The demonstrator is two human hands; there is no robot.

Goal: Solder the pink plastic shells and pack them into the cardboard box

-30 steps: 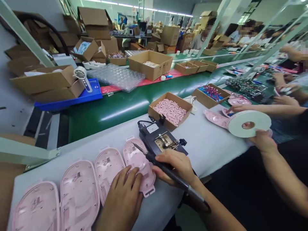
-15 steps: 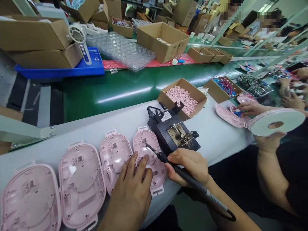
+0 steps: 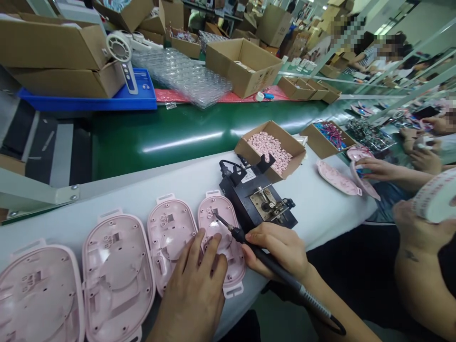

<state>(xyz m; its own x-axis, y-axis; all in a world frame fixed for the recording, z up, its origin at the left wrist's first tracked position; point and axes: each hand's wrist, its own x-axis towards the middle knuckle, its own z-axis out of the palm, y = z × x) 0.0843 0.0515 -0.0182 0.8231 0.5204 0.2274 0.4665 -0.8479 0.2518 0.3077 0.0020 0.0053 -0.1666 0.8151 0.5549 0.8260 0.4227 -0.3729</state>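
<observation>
Bench [image 3: 313, 209]: four pink shells in row. Left hand [image 3: 194, 289] flat, fingers spread on rightmost shell [image 3: 223, 237]. Right hand [image 3: 280, 249] gripping one soldering iron [image 3: 263, 259], tip on that shell. One black stand [image 3: 258, 199] just beside.

Our left hand [image 3: 194, 285] flat, palm down, fingers spread, pointing far. Our right hand [image 3: 278, 249] just right of it, fingers curled tight in pinch grip.
</observation>
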